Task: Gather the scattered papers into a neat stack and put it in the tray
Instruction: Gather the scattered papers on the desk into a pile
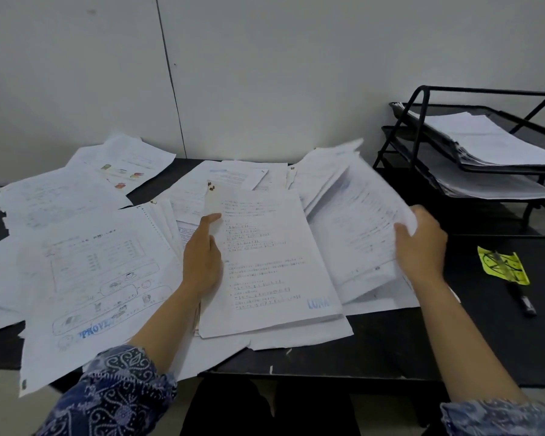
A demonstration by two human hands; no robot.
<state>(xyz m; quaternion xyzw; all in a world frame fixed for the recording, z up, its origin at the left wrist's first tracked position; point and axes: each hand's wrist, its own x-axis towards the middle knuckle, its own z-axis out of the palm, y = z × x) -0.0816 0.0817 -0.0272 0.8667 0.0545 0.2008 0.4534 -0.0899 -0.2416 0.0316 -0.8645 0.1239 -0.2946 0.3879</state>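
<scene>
White printed papers lie scattered over a black table (390,347). In the middle sits a thin stack of sheets (271,262) with a blue stamp near its lower right corner. My left hand (202,256) rests on that stack's left edge, index finger stretched forward along it. My right hand (422,243) grips the right edge of a bundle of papers (356,221) and holds it tilted up off the table; the bundle looks blurred. A black wire tray rack (422,121) with two tiers stands at the back right, both tiers holding paper.
More loose sheets (92,262) cover the table's left half and hang over its front edge. A yellow sticky note (502,265) and a black marker (521,298) lie to the right of my right hand. A pale wall stands behind the table.
</scene>
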